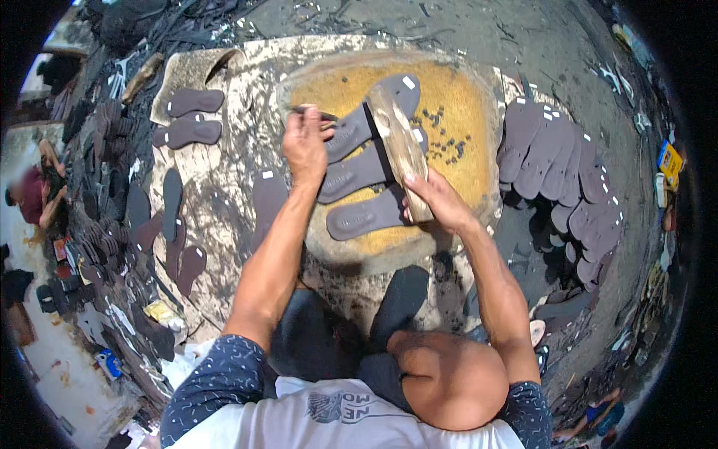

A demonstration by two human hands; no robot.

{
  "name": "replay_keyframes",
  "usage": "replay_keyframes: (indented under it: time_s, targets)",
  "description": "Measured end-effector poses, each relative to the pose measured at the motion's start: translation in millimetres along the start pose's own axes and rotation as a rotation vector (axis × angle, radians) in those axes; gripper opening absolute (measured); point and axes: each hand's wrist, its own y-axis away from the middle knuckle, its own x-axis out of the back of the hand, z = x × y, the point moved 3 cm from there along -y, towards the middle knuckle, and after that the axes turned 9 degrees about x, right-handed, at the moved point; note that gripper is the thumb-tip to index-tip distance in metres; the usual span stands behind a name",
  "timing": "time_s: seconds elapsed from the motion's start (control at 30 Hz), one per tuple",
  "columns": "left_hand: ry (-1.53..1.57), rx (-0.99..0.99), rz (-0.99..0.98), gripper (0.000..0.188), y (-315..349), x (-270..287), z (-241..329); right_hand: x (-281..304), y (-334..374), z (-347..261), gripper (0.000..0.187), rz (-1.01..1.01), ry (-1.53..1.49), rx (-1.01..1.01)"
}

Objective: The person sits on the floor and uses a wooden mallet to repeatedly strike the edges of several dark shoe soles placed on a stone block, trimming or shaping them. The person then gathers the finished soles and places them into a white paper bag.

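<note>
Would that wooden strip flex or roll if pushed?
The wooden strip is probably stiff: it lies straight across the soles. Its flat, wide face suggests sliding, not rolling. With the right hand at one end, it may pivot.

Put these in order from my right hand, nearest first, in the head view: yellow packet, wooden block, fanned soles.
1. Wooden block: held in your right hand.
2. Fanned soles: to the right.
3. Yellow packet: farther right.

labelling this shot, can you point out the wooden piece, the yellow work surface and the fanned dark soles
Wooden piece (400, 150): head view, middle of its long face.
Yellow work surface (458, 91): head view, bare part at upper right.
Fanned dark soles (550, 152): head view, a sole in the fan's upper part.
</note>
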Motion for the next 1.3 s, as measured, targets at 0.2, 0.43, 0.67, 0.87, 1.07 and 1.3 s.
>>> replay_keyframes:
  time_s: [0.2,0.43,0.67,0.87,1.07,1.3]
  targets:
    - [-0.343,-0.148,-0.144,0.024,20.0,-3.5,-4.6,-6.6,10.3,10.5,0.034,0.002,-0.021,0.062]
    - [-0.520,-0.429,-0.148,0.018,23.2,-8.8,-1.3,-8.1,15.0,0.2,0.037,0.050,-0.022,0.049]
    - [-0.565,-0.573,-0.135,0.013,24.7,6.2,-5.1,-65.4,91.3,-160.5,0.044,0.351,0.020,0.677]
    - [-0.629,-0.722,-0.212,0.031,25.5,-15.8,-21.2,-19.6,25.7,-12.6,0.054,0.004,0.759,0.307]
    - [-0.563,-0.489,-0.159,0.026,21.3,-15.6,-13.3,-8.8,16.5,5.7,0.038,-0.021,0.070,0.064]
    - [-0.092,0.071,-0.256,0.027,47.8,27.9,-12.3,-24.6,31.1,0.1,0.047,0.050,-0.084,-0.074]
